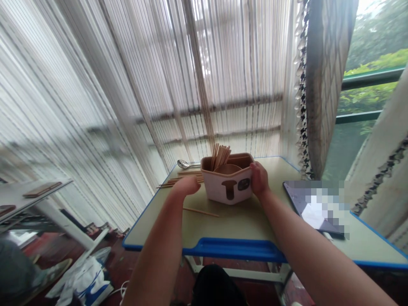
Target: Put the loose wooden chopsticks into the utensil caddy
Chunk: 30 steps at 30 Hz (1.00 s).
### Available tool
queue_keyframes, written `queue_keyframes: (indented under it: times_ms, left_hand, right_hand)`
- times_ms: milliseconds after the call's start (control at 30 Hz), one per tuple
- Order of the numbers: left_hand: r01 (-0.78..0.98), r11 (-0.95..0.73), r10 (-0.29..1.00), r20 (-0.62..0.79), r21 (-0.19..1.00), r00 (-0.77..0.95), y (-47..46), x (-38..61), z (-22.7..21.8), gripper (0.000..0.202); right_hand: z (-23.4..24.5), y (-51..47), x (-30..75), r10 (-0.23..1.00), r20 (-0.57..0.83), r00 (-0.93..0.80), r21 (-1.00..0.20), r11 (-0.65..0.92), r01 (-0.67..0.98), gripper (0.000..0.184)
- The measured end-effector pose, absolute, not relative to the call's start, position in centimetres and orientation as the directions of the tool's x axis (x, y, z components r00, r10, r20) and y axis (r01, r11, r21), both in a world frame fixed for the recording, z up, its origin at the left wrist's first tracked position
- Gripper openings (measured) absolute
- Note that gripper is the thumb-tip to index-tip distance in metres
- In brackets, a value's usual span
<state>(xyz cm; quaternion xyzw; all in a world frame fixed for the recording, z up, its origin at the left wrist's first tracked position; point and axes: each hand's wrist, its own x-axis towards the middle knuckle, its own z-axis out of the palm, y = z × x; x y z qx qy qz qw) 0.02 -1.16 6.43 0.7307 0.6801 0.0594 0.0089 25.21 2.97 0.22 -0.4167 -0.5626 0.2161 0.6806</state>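
Observation:
A white utensil holder (214, 187) with a brown inside stands on the desk, slightly tilted. A bundle of wooden chopsticks (222, 156) rises from its left rear compartment. My right hand (259, 178) grips its right wall, thumb near the rim. At the left side is my left hand (188, 186), its thumb close to or against the holder; its other fingers are hidden. Behind that hand lie several loose chopsticks (170, 182). One single chopstick (204, 212) rests in front of the holder. A slotted metal spoon (182, 164) lies at the back left.
The desk (242, 227) has a blue edge and a blue front groove. A tablet (310, 212) lies on its right side. Curtains (143, 76) hang close behind. Left is another table (47, 189), with a plastic bag (89, 276) and a person's foot (55, 272) below.

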Motion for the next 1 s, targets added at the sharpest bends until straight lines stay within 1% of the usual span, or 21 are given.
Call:
queue_keyframes:
  times_ms: [33, 67, 100, 167, 200, 267, 333, 400, 500, 567, 600, 633, 700, 767, 800, 867, 900, 933, 1000]
  left_hand:
    - [0.991, -0.114, 0.993, -0.032, 0.072, 0.117, -1.7, 0.2, 6.5, 0.013]
    - [0.986, -0.158, 0.977, -0.136, 0.048, 0.163, -2.2, 0.5, 6.6, 0.018]
    - [0.977, -0.214, 0.945, -0.253, 0.007, 0.208, -2.7, 0.9, 6.8, 0.028]
    - [0.944, -0.325, 0.867, -0.416, -0.054, 0.274, -3.4, 1.5, 7.0, 0.046]
    - [0.929, -0.364, 0.838, -0.460, -0.069, 0.294, -3.6, 1.8, 7.1, 0.051]
    - [0.919, -0.389, 0.819, -0.485, -0.073, 0.308, -3.6, 2.2, 6.8, 0.051]
    - [0.916, -0.399, 0.809, -0.491, -0.053, 0.324, -3.3, 2.3, 6.2, 0.043]
    - [0.913, -0.407, 0.807, -0.470, -0.006, 0.356, -2.8, 2.2, 5.5, 0.031]
    - [0.898, -0.436, 0.803, -0.421, 0.067, 0.421, -2.3, 2.1, 4.9, 0.018]
    - [0.875, -0.473, 0.792, -0.386, 0.104, 0.473, -2.4, 2.1, 5.2, 0.015]
    - [0.852, -0.503, 0.773, -0.364, 0.147, 0.519, -2.5, 2.1, 5.5, 0.015]
    - [0.818, -0.535, 0.747, -0.333, 0.212, 0.575, -2.7, 2.2, 5.9, 0.015]
    - [0.715, -0.585, 0.685, -0.239, 0.383, 0.688, -3.3, 2.4, 6.8, 0.015]
    - [0.584, -0.604, 0.648, -0.093, 0.542, 0.756, -3.8, 2.6, 7.7, 0.018]
    - [0.516, -0.597, 0.649, -0.009, 0.614, 0.761, -4.1, 2.7, 7.9, 0.020]
    - [0.362, -0.551, 0.685, 0.159, 0.751, 0.711, -4.3, 2.9, 8.2, 0.023]
    - [0.271, -0.522, 0.716, 0.242, 0.809, 0.655, -4.3, 3.0, 8.2, 0.023]
    - [0.172, -0.499, 0.751, 0.325, 0.850, 0.575, -4.2, 3.1, 8.2, 0.023]
    - [-0.021, -0.494, 0.802, 0.465, 0.869, 0.375, -3.9, 3.2, 8.2, 0.023]
  right_hand:
    - [0.2, 3.1, 25.4, 0.761, 0.583, 0.286, -0.813, 0.552, 0.186, 0.031]
    - [0.2, 3.2, 25.6, 0.756, 0.583, 0.298, -0.813, 0.548, 0.199, 0.031]
    - [0.2, 3.4, 25.7, 0.750, 0.585, 0.308, -0.811, 0.545, 0.213, 0.031]
    - [0.2, 3.6, 26.0, 0.738, 0.592, 0.324, -0.806, 0.545, 0.233, 0.032]
    - [0.2, 3.7, 26.0, 0.733, 0.596, 0.328, -0.803, 0.546, 0.238, 0.032]
    - [0.2, 3.7, 26.1, 0.729, 0.598, 0.332, -0.801, 0.547, 0.242, 0.031]
    - [0.2, 3.7, 26.0, 0.730, 0.595, 0.335, -0.803, 0.545, 0.240, 0.031]
    - [0.1, 3.7, 26.0, 0.732, 0.592, 0.336, -0.806, 0.542, 0.238, 0.031]
    - [0.1, 3.6, 26.0, 0.739, 0.583, 0.338, -0.812, 0.537, 0.228, 0.031]
    - [0.0, 3.6, 25.9, 0.744, 0.576, 0.339, -0.817, 0.536, 0.212, 0.030]
    - [0.0, 3.6, 25.9, 0.745, 0.575, 0.339, -0.817, 0.539, 0.204, 0.030]
    - [0.0, 3.5, 25.9, 0.744, 0.576, 0.338, -0.817, 0.542, 0.198, 0.030]
    - [0.0, 3.5, 25.8, 0.741, 0.580, 0.339, -0.814, 0.548, 0.194, 0.030]
    - [-0.1, 3.5, 25.8, 0.737, 0.583, 0.342, -0.811, 0.552, 0.193, 0.030]
    - [-0.1, 3.4, 25.8, 0.736, 0.584, 0.342, -0.810, 0.554, 0.191, 0.030]
    - [-0.1, 3.4, 25.7, 0.736, 0.587, 0.336, -0.808, 0.558, 0.188, 0.031]
    - [-0.1, 3.4, 25.7, 0.737, 0.588, 0.333, -0.807, 0.560, 0.186, 0.031]
    - [-0.1, 3.4, 25.7, 0.738, 0.588, 0.332, -0.808, 0.560, 0.185, 0.031]
    - [-0.2, 3.5, 25.7, 0.740, 0.585, 0.333, -0.810, 0.557, 0.184, 0.031]
